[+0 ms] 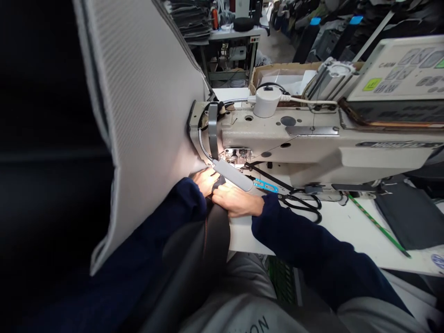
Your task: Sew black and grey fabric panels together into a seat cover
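Under the lit head of a sewing machine [312,148], my left hand [205,181] and my right hand [236,199] are close together on a black fabric piece [217,226] with a red stitched line. The fingers of both hands are closed on this fabric, the left nearer the needle area and the right just below it. The piece hangs over the table edge towards my lap. A grey lamp [234,175] partly covers the fingertips and the needle. A large light grey padded panel [149,115] with a ribbed surface stands up along my left arm.
Right of my right hand lie black scissors [301,203] and blue thread snips [265,185]. A green striped stick [378,224] and dark fabric pieces [412,215] lie on the white table [333,231]. A control panel [402,69] sits above the machine, with a cardboard box [287,74] behind.
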Motion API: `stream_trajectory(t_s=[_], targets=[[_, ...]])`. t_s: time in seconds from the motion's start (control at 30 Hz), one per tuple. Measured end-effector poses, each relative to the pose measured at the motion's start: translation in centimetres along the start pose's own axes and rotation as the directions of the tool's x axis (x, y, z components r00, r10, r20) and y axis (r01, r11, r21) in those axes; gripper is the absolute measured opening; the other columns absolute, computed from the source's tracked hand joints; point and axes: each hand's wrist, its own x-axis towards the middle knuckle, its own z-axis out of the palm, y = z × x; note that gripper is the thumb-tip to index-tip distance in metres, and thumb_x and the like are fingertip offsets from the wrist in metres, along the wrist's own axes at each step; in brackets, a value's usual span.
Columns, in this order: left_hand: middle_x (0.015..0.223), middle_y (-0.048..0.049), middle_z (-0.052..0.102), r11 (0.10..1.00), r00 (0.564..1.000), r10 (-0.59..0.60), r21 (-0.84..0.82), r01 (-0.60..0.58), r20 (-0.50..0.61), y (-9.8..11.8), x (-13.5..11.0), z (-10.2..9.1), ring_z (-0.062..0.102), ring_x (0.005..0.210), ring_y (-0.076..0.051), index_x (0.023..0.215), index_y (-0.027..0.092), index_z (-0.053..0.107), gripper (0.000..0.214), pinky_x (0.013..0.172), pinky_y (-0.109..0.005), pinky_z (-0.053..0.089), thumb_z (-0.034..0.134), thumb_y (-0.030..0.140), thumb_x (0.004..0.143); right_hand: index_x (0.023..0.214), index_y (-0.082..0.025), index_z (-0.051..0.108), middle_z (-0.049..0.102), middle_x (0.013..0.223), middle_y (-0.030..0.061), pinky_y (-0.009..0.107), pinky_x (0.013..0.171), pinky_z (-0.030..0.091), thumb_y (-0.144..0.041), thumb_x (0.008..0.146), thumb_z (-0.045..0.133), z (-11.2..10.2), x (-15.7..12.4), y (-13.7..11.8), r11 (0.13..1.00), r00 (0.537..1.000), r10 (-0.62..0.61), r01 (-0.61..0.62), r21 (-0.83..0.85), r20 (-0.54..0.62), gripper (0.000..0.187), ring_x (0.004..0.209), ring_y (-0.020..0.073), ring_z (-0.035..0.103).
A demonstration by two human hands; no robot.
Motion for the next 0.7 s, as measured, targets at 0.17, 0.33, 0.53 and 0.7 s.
stream_trajectory(t_s=[0.17,0.33,0.53,0.7], targets=[[0.101,-0.0107,0.066,0.97,0.967,-0.23,-0.105,0.219,-0.11,0.0,-1.7,0.3,0.061,0.093,-0.022,0.104,0.013,0.067,0.034,0.087,-0.032,0.046,0.039,0.03,0.093,0.101,-0.013,0.051,0.053,0.089,0.0083,0.035,0.075,0.034,-0.014,0.086,0.044,-2.6,-1.3,-2.3,0.977,0.98,-0.168,0.18,-0.113,0.107,0.017,0.079,0.0198,0.045],[0.112,-0.012,0.064,0.998,0.985,-0.028,0.055,0.037,-0.172,-0.7,0.1,0.4,0.056,0.108,-0.024,0.109,0.014,0.066,0.034,0.096,-0.035,0.042,0.039,0.016,0.088,0.089,-0.016,0.05,0.053,0.08,0.0041,0.033,0.067,0.036,-0.012,0.093,0.035,-1.9,0.3,-1.7,0.957,0.972,-0.188,0.213,-0.196,0.139,0.016,0.068,0.0165,0.047],[0.114,-0.011,0.061,0.953,0.987,0.145,0.279,-0.119,-0.073,-3.0,-1.7,-0.6,0.053,0.103,-0.027,0.116,0.022,0.064,0.037,0.088,-0.041,0.041,0.039,0.021,0.089,0.087,-0.014,0.053,0.057,0.076,0.0066,0.033,0.061,0.04,-0.009,0.095,0.027,2.2,3.4,-3.3,0.957,0.997,-0.063,0.05,-0.287,-0.039,0.028,0.067,0.0176,0.053],[0.122,-0.0105,0.054,0.95,0.996,0.034,0.312,-0.007,-0.079,-3.9,-2.8,-0.7,0.051,0.103,-0.028,0.124,0.03,0.059,0.039,0.084,-0.039,0.045,0.045,0.031,0.089,0.092,-0.012,0.057,0.061,0.102,0.0122,0.044,0.098,0.04,-0.011,0.095,0.035,3.5,-0.2,-4.8,0.958,0.966,-0.021,-0.055,-0.282,-0.259,0.022,0.1,0.0219,0.056]])
